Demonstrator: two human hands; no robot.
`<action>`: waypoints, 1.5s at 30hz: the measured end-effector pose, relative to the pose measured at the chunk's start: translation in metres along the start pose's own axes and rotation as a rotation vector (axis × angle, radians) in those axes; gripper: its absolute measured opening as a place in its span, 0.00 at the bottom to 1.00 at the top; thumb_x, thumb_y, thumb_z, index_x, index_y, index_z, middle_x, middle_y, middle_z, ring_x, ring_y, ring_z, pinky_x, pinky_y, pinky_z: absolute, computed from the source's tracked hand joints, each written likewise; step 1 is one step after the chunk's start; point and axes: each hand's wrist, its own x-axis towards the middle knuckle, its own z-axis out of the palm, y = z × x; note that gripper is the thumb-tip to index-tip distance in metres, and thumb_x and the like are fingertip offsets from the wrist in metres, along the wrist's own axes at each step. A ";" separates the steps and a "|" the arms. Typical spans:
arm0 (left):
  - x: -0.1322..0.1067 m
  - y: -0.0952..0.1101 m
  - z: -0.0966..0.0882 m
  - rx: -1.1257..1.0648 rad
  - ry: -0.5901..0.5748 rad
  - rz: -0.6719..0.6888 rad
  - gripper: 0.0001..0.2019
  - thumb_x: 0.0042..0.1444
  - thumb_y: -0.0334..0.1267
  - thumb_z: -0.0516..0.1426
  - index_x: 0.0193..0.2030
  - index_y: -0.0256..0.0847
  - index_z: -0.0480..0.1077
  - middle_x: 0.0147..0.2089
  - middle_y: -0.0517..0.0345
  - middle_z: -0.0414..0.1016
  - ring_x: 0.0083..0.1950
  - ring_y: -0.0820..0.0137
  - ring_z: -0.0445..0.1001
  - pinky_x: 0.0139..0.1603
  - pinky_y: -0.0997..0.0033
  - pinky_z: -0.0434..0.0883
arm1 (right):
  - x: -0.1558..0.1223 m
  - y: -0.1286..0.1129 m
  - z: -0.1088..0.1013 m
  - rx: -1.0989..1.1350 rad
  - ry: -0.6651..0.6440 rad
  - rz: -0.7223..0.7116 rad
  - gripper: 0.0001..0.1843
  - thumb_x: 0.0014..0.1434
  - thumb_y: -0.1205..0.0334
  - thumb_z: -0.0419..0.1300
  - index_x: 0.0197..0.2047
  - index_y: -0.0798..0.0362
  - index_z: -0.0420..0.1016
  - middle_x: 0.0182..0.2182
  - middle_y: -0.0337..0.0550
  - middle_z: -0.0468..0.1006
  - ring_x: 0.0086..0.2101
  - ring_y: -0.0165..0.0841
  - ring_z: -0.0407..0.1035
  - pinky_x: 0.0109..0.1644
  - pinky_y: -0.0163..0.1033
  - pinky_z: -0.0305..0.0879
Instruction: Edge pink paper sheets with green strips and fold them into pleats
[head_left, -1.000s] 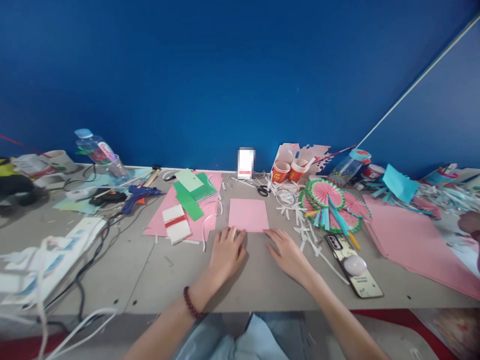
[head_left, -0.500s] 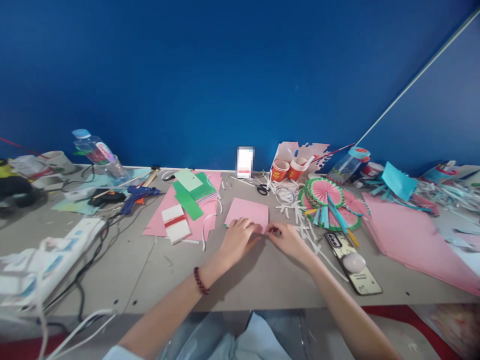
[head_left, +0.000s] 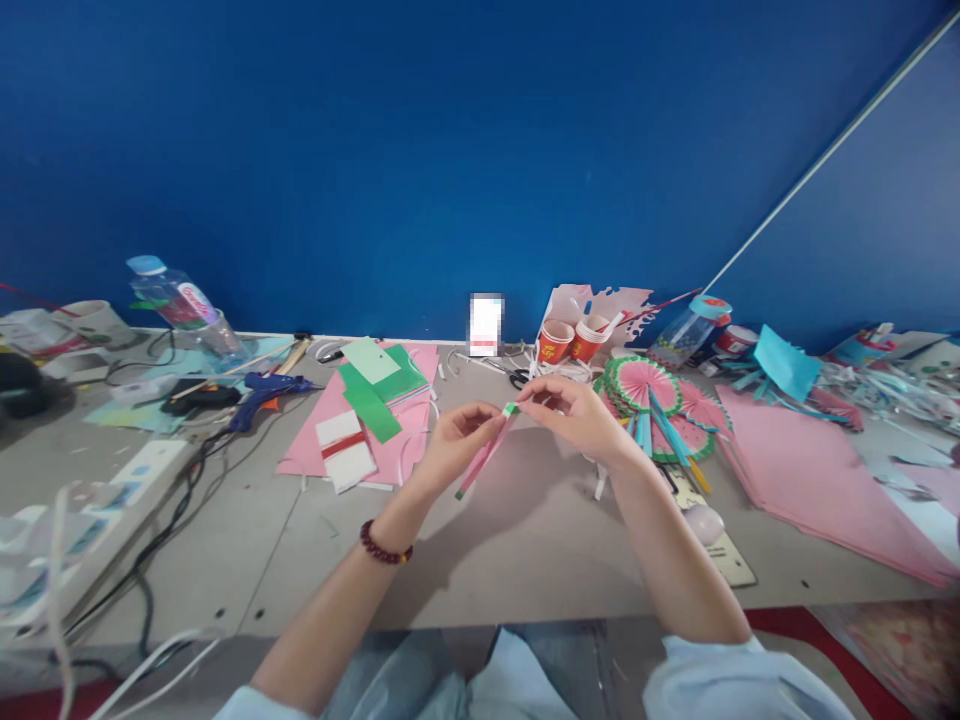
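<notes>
A narrow pink folded-paper strip point(head_left: 485, 453) with 2 green tips is held up in the air on a slant. Its upper end is pinched between the left hand point(head_left: 452, 447) and the right hand point(head_left: 579, 417). Its lower end hangs free, pointing down toward the person.

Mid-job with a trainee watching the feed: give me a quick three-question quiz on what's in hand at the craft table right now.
1. True or false: the folded pink strip lies flat on the table.
2. Which wrist bears the bead bracelet? A left, B right, C neither.
3. Fill in: the strip's two tips are coloured ____.
Key: 1 false, the left hand and right hand pinch it up in the air; 2 A; 3 green.
</notes>
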 end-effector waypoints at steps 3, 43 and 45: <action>-0.001 0.002 -0.002 -0.050 0.066 0.055 0.13 0.47 0.47 0.64 0.30 0.38 0.73 0.30 0.58 0.74 0.31 0.74 0.69 0.32 0.75 0.66 | 0.009 -0.007 0.000 -0.048 -0.066 -0.023 0.10 0.54 0.56 0.61 0.36 0.52 0.77 0.29 0.39 0.76 0.28 0.29 0.64 0.31 0.35 0.58; -0.005 -0.021 -0.010 -0.070 0.089 -0.001 0.14 0.48 0.48 0.64 0.33 0.38 0.73 0.30 0.60 0.73 0.29 0.76 0.66 0.30 0.76 0.64 | 0.022 -0.005 0.010 0.078 -0.280 0.037 0.13 0.57 0.54 0.57 0.34 0.54 0.76 0.29 0.40 0.76 0.28 0.28 0.66 0.32 0.33 0.60; -0.005 -0.020 -0.010 -0.064 0.091 -0.009 0.15 0.47 0.49 0.64 0.33 0.38 0.73 0.29 0.60 0.73 0.29 0.76 0.66 0.30 0.76 0.64 | 0.022 -0.005 0.009 0.069 -0.307 0.042 0.12 0.56 0.54 0.59 0.33 0.54 0.76 0.28 0.39 0.76 0.27 0.27 0.65 0.30 0.33 0.59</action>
